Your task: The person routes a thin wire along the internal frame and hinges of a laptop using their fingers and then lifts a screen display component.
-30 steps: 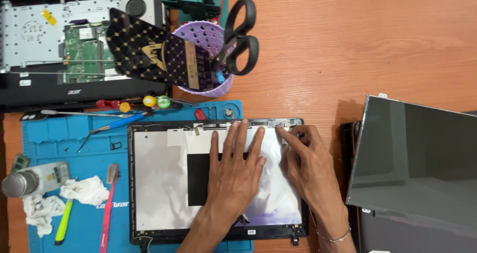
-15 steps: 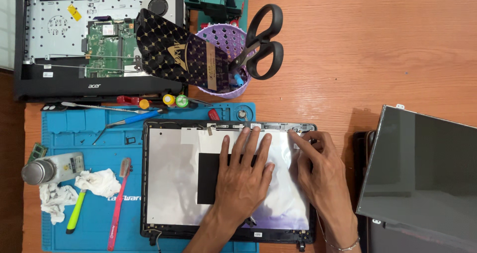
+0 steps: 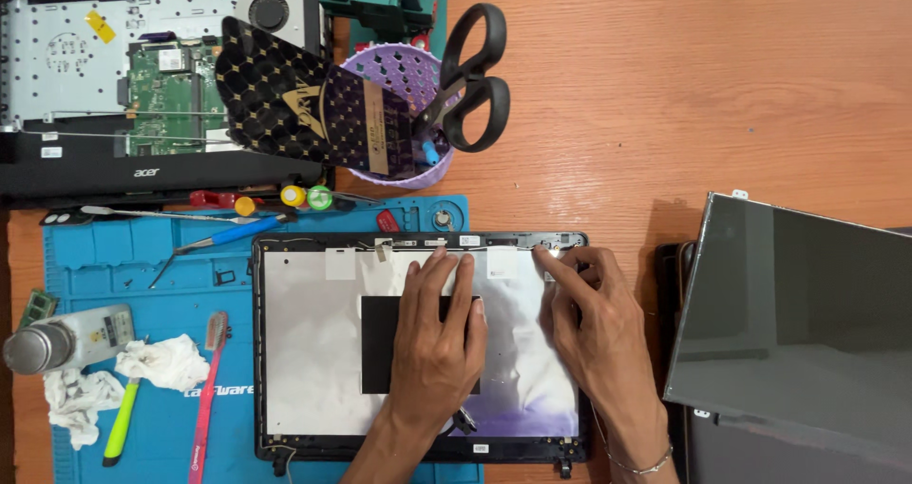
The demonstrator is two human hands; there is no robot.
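Landmark: laptop lid shell (image 3: 313,351), a black-framed back cover lined with silvery foil, lying flat, its left part on the blue repair mat (image 3: 142,265) and its right part on the wooden worktop (image 3: 684,94).
Left hand (image 3: 439,337): lies flat, palm down, on the middle of the lid shell, fingers straight and pointing at its top edge; grip released, grasping nothing, covering part of the black square patch (image 3: 380,346).
Right hand (image 3: 587,327): rests on the right side of the lid shell; forefinger stretched up to the top right corner, tip touching the frame there; grip released, nothing held.
Screen panel (image 3: 798,322): dark glass sheet, tilted, lying well right of the lid shell, apart from both hands.
Opened laptop base (image 3: 114,75): above the lid shell, at the top left, with green board and fan showing.
Purple basket (image 3: 404,75): above the lid shell's top edge, holding black-handled scissors (image 3: 470,80) and a dark patterned card (image 3: 304,99).
Screwdrivers (image 3: 228,232): just above and left of the lid shell, on the mat's upper edge.
Metal-capped bottle (image 3: 62,337): left of the lid shell, lying on the mat.
White cloth (image 3: 161,362): left of the lid shell, beside the bottle.
Pink brush (image 3: 207,389): just left of the lid shell's left edge.
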